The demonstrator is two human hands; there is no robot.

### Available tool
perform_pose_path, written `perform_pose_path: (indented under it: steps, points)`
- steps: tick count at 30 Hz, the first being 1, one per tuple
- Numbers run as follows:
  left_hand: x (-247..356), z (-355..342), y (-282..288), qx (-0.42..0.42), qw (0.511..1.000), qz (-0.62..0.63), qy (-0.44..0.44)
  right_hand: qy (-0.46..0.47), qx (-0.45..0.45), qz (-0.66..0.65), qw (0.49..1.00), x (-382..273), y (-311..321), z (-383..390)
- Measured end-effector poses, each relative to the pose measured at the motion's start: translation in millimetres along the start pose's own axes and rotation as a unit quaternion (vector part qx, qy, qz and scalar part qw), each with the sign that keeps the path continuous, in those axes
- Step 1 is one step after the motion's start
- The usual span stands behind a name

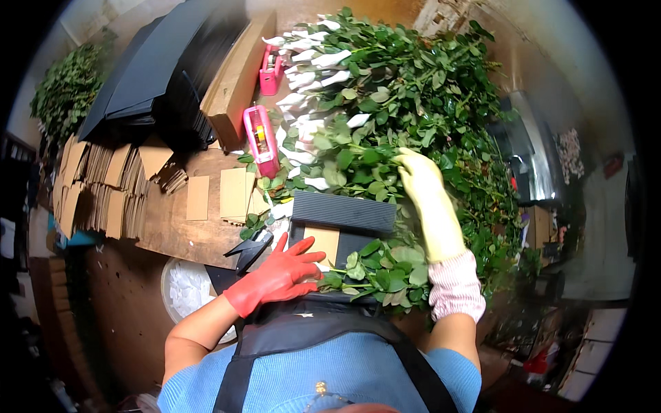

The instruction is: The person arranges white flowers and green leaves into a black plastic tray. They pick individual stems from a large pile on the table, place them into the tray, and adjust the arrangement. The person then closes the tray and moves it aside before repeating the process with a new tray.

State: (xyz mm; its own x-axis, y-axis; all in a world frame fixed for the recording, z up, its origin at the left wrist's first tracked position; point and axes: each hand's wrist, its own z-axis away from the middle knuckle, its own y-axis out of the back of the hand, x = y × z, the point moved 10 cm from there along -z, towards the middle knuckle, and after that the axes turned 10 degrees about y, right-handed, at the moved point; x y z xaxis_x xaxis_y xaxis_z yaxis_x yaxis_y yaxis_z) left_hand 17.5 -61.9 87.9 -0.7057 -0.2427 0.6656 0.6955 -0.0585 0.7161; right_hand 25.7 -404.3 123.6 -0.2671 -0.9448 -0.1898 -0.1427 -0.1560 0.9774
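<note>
Red-gloved, my left hand (281, 274) spreads its fingers, a tan card (325, 242) beside them; at my yellow-gloved right hand (417, 168) is green foliage (365, 160), whether gripped I cannot tell.

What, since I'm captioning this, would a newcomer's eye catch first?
Probably the big heap of leafy stems, filling the view's upper right, white wrappings along its left edge. Then the left hand, gloved red, by a brown card just below centre, and the right hand, gloved pale yellow, at the leaves. Two pink dispensers sit left of the wrappings.
</note>
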Motion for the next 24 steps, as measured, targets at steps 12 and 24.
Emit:
perform_pose_path:
  steps: [12, 24]
  points:
    - [8, -7, 9, 0.071, 0.996, -0.06, 0.011, 0.12, 0.284, -0.396, 0.865, 46, 156, 157]
    - [-1, -14, 10, 0.182, 0.982, 0.038, -0.046, 0.11, 0.288, -0.418, 0.854, -20, 183, 151]
